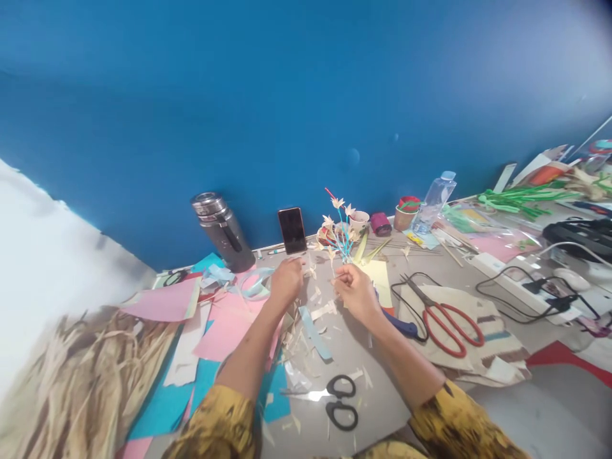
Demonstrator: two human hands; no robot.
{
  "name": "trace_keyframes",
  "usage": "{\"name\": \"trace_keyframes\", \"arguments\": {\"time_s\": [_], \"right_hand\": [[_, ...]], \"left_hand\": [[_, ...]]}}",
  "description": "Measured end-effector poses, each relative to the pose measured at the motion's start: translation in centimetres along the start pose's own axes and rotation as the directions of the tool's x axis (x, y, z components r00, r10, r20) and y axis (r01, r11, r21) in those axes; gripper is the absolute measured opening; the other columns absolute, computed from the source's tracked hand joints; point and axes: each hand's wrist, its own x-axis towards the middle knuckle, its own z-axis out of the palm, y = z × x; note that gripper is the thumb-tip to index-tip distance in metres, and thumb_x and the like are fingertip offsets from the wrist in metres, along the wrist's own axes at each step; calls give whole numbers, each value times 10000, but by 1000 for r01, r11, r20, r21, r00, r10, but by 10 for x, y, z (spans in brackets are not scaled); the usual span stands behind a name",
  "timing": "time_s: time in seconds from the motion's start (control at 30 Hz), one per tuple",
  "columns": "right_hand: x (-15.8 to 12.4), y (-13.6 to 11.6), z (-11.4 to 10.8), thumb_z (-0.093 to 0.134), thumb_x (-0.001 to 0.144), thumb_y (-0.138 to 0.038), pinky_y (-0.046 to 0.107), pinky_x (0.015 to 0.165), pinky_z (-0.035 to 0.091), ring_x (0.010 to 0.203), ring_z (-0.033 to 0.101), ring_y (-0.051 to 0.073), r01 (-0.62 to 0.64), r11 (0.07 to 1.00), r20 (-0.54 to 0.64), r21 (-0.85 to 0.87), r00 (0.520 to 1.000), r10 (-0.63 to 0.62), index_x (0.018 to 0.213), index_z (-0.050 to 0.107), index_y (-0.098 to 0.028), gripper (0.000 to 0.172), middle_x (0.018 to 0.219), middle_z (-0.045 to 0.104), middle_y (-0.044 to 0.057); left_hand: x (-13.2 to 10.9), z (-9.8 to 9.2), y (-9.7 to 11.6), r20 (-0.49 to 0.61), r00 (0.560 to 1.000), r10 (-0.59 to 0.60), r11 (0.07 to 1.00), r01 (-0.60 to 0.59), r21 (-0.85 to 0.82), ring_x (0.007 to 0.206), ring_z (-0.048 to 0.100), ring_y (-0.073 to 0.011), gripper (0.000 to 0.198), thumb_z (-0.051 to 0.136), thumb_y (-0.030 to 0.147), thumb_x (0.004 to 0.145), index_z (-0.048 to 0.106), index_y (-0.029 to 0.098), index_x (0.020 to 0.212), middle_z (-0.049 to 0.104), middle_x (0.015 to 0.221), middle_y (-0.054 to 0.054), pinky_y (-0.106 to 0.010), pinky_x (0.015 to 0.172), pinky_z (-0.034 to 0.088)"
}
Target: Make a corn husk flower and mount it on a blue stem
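Note:
My left hand (287,280) is above the table, fingers curled together with the tips pointing right, near pale scraps; whatever may be in them is too small to make out. Across a short gap, my right hand (356,292) has its thumb and fingers pinched, just below a cream flower (331,254). Whether that flower's thin stem runs into the pinch, I cannot tell. Behind the right hand stands a bunch of cream flowers on blue stems (343,234). Below the hands lie a light blue strip (315,335) and black-handled scissors (342,401), blades pointing left.
A dark flask (224,233) and an upright phone (292,231) stand by the blue wall. Dried husks (95,382) and pink paper (229,325) cover the left side. Red-handled scissors (452,325), a power strip (521,287) and a plastic bottle (433,203) are on the right.

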Motion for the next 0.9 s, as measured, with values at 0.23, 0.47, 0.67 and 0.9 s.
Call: {"name": "trace_keyframes", "arguments": {"time_s": [0.23, 0.47, 0.67, 0.9], "right_hand": [[2, -2, 2, 588, 820, -157, 275, 679, 402, 730, 647, 191, 53, 929, 50, -367, 998, -37, 898, 677, -203, 127, 787, 722, 44], [7, -5, 8, 585, 836, -104, 296, 720, 397, 811, 670, 239, 84, 862, 93, -500, 995, -43, 917, 717, -170, 168, 845, 741, 106], [10, -3, 9, 582, 828, -110, 308, 790, 443, 882, 676, 243, 149, 893, 78, -425, 989, -127, 885, 743, -192, 189, 958, 748, 106], [4, -5, 13, 563, 873, -242, 277, 699, 511, 670, 645, 159, 239, 956, 35, -168, 971, -236, 1082, 701, -193, 255, 972, 755, 51]], "left_hand": [[24, 19, -8, 68, 992, 107, 985, -96, -141, 1089, 615, -269, 254, 577, 67, 755, 763, 222, 832, 725, 999, -94, -343, 990, 430], [23, 8, -20, 32, 999, -16, 905, 28, -424, 861, 634, -244, 113, 634, 127, 689, 705, 215, 693, 709, 791, -49, -356, 857, 465], [9, -4, -24, 137, 972, -189, 640, 228, -734, 624, 594, -161, 153, 736, 289, 641, 684, 173, 725, 673, 689, -22, -294, 621, 476], [-26, -25, -3, 358, 916, -182, 293, 398, -869, 691, 642, -143, 352, 881, 342, 521, 667, 153, 726, 691, 773, -45, -243, 598, 484]]}}
